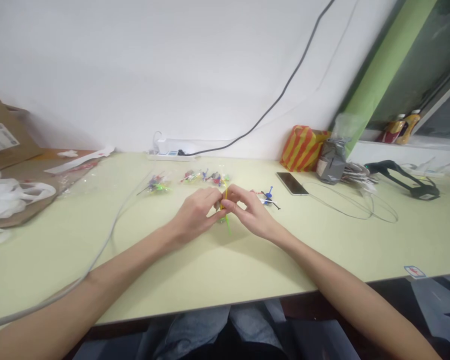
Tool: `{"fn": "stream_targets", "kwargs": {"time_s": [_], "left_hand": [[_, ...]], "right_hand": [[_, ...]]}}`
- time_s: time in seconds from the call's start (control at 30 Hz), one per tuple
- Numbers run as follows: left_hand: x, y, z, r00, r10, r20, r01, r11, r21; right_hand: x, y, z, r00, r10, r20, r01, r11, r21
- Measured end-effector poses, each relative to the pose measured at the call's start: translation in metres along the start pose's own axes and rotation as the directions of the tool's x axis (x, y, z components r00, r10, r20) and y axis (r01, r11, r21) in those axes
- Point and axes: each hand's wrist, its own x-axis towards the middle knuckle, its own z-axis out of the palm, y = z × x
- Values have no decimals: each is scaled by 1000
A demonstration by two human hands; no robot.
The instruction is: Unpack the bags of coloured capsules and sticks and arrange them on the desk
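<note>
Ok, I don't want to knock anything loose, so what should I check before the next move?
1. Left hand and right hand both at the yellow plastic piece: ok.
2. Firm pinch: cannot tell, contact partly hidden.
3. Green plastic piece in sight: ok, below the fingers.
4. Smartphone apart from right hand: ok.
5. Grey cable clear of left forearm: not ok, crosses it in this view.

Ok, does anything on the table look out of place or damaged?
Nothing looks clearly spilled or damaged. One oddity: a grey cable trails loosely across the table and along the left forearm, where it might snag. White strips also lie tangled at the far left.
</note>
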Motion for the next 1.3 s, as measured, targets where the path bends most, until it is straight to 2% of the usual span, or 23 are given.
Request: {"fn": "stream_targets", "kwargs": {"time_s": [0.2,0.3,0.4,0.47,0.53,0.57,0.63,0.7,0.77,0.83,0.9,1.0,1.07,1.3], "left_hand": [[-1,-2,-2,992,-23,123,42,988,-151],[-2,3,-3,995,-24,102,41,984,-171],[-2,10,-5,996,52,72,-43,992,-122],[-2,12,-6,993,90,78,-84,993,-84],[-2,10,-7,991,95,96,-90,995,-52],[-2,9,-7,990,92,103,-88,995,-39],[-2,6,-7,989,91,116,-89,996,-22],[-2,4,-6,989,89,121,-87,996,-15],[-2,4,-5,988,86,126,-85,996,-16],[-2,5,-5,987,87,133,-86,996,-18],[-1,7,-5,986,87,141,-85,996,-19],[-1,7,-4,987,81,136,-79,997,-18],[-1,6,-4,988,81,129,-80,997,-16],[-2,4,-3,985,65,160,-64,998,-14]], "right_hand": [[3,4,-2,986,74,147,-124,924,362],[3,4,-3,980,87,178,-159,883,441],[3,4,-7,984,105,147,-162,872,462],[3,7,-9,988,135,67,-150,935,320],[3,14,-11,986,168,-24,-169,984,-56],[3,18,-11,983,179,-49,-186,941,-283],[4,26,-11,978,208,-31,-181,761,-623],[4,30,-12,965,256,48,-134,646,-751],[4,30,-16,955,283,92,-114,632,-767],[5,25,-22,949,300,91,-137,657,-741],[5,22,-29,935,332,123,-160,707,-689],[4,22,-37,880,381,283,-166,806,-568],[2,24,-37,859,395,326,-182,831,-526],[0,15,-20,896,382,226,-155,747,-647]]}}
